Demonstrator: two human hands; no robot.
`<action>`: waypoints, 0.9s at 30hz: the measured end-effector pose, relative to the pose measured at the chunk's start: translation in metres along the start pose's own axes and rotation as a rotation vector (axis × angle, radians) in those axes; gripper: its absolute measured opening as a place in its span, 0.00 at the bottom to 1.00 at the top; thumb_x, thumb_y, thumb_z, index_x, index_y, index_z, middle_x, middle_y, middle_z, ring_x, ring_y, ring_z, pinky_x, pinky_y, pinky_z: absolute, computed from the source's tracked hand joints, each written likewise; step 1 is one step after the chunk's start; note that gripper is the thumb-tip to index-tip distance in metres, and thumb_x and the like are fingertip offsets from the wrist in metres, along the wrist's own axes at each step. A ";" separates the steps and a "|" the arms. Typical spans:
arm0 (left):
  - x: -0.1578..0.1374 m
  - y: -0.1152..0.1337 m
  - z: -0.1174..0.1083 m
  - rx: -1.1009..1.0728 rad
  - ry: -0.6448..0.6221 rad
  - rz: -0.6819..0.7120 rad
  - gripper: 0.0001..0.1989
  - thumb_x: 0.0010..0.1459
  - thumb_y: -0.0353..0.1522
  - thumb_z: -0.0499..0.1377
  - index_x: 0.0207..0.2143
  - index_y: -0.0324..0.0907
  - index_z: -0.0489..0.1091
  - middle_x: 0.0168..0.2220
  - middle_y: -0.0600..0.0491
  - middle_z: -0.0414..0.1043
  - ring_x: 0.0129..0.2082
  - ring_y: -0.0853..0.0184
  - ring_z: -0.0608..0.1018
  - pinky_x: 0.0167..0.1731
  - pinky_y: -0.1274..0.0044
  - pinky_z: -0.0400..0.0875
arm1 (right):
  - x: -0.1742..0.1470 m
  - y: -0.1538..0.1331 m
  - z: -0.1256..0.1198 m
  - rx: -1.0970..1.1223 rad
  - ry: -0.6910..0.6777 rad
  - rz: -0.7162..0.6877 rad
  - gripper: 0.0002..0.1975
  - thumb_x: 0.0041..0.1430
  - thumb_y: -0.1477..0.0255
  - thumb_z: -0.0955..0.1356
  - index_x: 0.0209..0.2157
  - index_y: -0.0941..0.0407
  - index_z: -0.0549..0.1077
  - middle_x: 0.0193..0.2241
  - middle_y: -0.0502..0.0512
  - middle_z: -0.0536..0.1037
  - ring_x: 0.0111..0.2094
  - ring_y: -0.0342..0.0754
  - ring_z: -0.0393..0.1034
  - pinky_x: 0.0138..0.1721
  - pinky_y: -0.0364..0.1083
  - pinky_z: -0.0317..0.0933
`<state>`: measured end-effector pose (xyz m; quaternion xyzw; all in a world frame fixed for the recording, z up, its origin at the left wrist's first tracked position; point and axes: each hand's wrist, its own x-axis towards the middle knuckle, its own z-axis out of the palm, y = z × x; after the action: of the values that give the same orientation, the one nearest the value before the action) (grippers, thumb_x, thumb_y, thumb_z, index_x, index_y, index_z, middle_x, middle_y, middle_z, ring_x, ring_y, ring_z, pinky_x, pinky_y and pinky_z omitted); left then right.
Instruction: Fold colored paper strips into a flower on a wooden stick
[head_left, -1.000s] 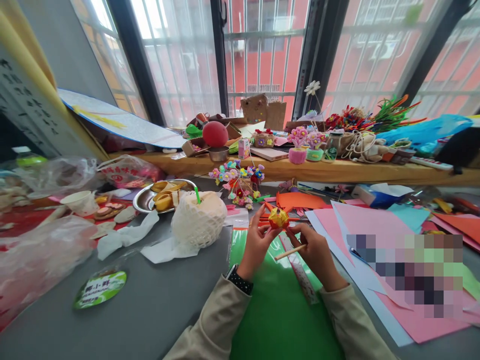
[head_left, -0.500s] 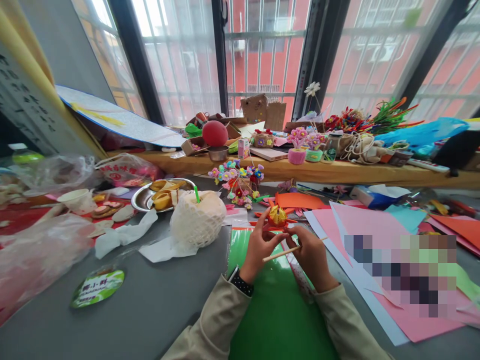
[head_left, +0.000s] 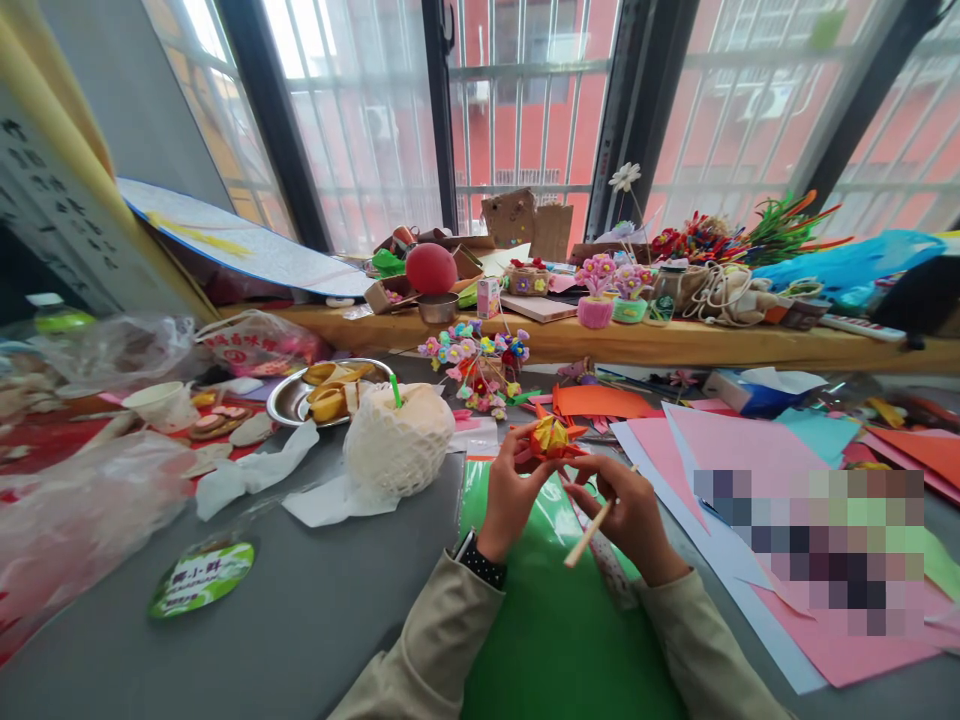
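Above a glossy green sheet, I see the left hand pinching a yellow-and-orange folded-paper flower between thumb and fingers; the right hand, fingertips just beneath the flower, clasps a slanting wooden stick.

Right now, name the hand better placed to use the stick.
Probably the right hand: it holds the stick, while the left hand holds the red-and-yellow piece.

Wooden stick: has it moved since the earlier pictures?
Yes: against the green sheet, the wooden stick has swung its near end toward the person.
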<state>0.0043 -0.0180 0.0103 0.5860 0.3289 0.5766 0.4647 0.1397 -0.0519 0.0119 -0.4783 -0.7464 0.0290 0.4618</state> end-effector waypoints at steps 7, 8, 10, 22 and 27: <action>0.000 0.003 0.000 0.128 -0.058 0.036 0.21 0.45 0.33 0.59 0.43 0.41 0.60 0.40 0.48 0.69 0.38 0.66 0.73 0.37 0.75 0.69 | 0.006 0.008 -0.009 -0.049 0.114 0.113 0.17 0.48 0.62 0.65 0.40 0.54 0.68 0.30 0.53 0.66 0.24 0.42 0.60 0.23 0.41 0.58; 0.000 0.004 0.000 0.145 -0.077 0.041 0.21 0.45 0.33 0.59 0.43 0.41 0.61 0.40 0.48 0.69 0.38 0.65 0.74 0.36 0.75 0.69 | 0.007 0.010 -0.011 -0.062 0.098 0.113 0.18 0.47 0.61 0.65 0.41 0.54 0.68 0.32 0.55 0.65 0.28 0.44 0.62 0.24 0.42 0.59; 0.000 0.006 -0.001 0.161 -0.139 0.045 0.20 0.45 0.33 0.59 0.43 0.41 0.61 0.40 0.49 0.69 0.37 0.65 0.74 0.35 0.76 0.70 | 0.009 0.013 -0.013 -0.060 0.061 0.113 0.21 0.45 0.60 0.66 0.42 0.54 0.68 0.35 0.57 0.63 0.33 0.47 0.62 0.26 0.43 0.61; 0.004 0.004 -0.008 0.170 -0.233 0.069 0.21 0.47 0.33 0.57 0.46 0.44 0.60 0.44 0.48 0.65 0.39 0.65 0.72 0.36 0.76 0.69 | 0.008 0.017 -0.011 0.113 -0.086 0.136 0.18 0.48 0.63 0.65 0.40 0.57 0.66 0.36 0.59 0.71 0.38 0.51 0.65 0.38 0.49 0.61; 0.004 0.000 -0.006 0.097 -0.129 0.052 0.22 0.45 0.33 0.59 0.44 0.42 0.60 0.37 0.50 0.67 0.35 0.67 0.73 0.36 0.75 0.70 | 0.008 0.016 -0.013 0.209 -0.127 0.207 0.17 0.49 0.63 0.64 0.39 0.57 0.67 0.38 0.58 0.72 0.39 0.51 0.66 0.37 0.49 0.62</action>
<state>-0.0011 -0.0139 0.0115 0.6522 0.3106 0.5326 0.4410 0.1588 -0.0426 0.0173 -0.4993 -0.7135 0.1842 0.4557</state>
